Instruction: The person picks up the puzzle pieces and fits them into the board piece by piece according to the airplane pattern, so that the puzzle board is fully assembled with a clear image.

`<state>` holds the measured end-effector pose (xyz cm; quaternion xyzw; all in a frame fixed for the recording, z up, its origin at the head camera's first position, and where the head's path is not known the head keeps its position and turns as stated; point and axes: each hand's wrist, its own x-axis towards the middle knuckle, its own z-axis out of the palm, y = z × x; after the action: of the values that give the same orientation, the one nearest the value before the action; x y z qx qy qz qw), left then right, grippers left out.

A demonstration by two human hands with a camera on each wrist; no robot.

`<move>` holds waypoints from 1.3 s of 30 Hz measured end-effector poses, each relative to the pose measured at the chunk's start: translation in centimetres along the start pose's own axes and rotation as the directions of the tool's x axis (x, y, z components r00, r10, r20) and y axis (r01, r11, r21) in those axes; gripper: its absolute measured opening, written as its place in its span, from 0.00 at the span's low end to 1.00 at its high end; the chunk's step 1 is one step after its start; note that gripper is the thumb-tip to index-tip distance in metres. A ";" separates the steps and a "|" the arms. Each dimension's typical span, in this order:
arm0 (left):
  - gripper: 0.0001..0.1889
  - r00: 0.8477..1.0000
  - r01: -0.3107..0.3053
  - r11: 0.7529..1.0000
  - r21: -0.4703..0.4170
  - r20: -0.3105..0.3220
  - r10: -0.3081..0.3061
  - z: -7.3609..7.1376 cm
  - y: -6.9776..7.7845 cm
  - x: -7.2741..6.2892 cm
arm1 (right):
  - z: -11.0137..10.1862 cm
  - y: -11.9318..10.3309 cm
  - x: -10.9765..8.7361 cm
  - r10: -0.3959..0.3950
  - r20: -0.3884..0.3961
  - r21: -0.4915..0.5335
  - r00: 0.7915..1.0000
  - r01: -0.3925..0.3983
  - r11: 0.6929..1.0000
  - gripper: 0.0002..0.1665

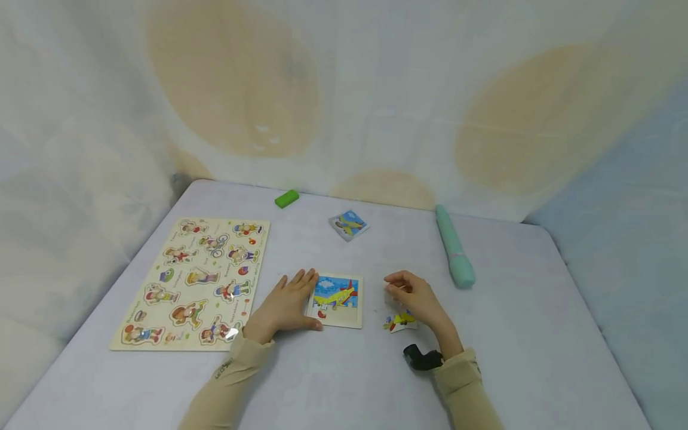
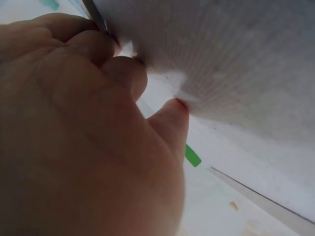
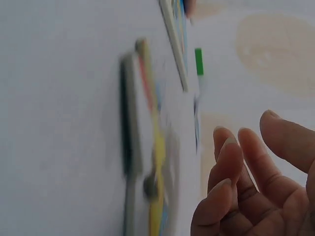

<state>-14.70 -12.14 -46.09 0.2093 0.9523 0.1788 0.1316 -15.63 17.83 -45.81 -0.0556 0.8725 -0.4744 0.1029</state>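
Note:
A small square airplane puzzle (image 1: pixel 335 298) lies on the table, with a pale wooden border and a bare cream strip low in its picture. My left hand (image 1: pixel 287 303) rests at its left edge, fingers spread and thumb by the lower left corner. In the left wrist view the fingertips (image 2: pixel 181 105) press down at a pale surface. To the right, my right hand (image 1: pixel 416 295) hovers with fingers loosely bent; the right wrist view shows nothing between thumb and fingers. Below it lie several loose yellow, red and blue puzzle pieces (image 1: pixel 402 322), partly overlapping one another.
A large board with cartoon figures (image 1: pixel 201 280) lies at the left, near my left wrist. At the back are a green block (image 1: pixel 286 199) and a small airplane picture card (image 1: pixel 349 225). A mint-green tapered object (image 1: pixel 455 251) lies at the right; a black bent object (image 1: pixel 421 358) sits by my right wrist.

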 end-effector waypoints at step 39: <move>0.58 1.000 0.006 1.000 -0.010 0.002 -0.006 0.2 -0.2 0.3 | 0.8 -1.1 -0.9 -0.016 0.083 -0.107 0.996 0.025 0.994 0.10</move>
<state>-14.95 -12.16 -46.37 0.2062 0.9519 0.1831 0.1339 -14.58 16.76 -45.17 -0.0897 0.8912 -0.4250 0.1305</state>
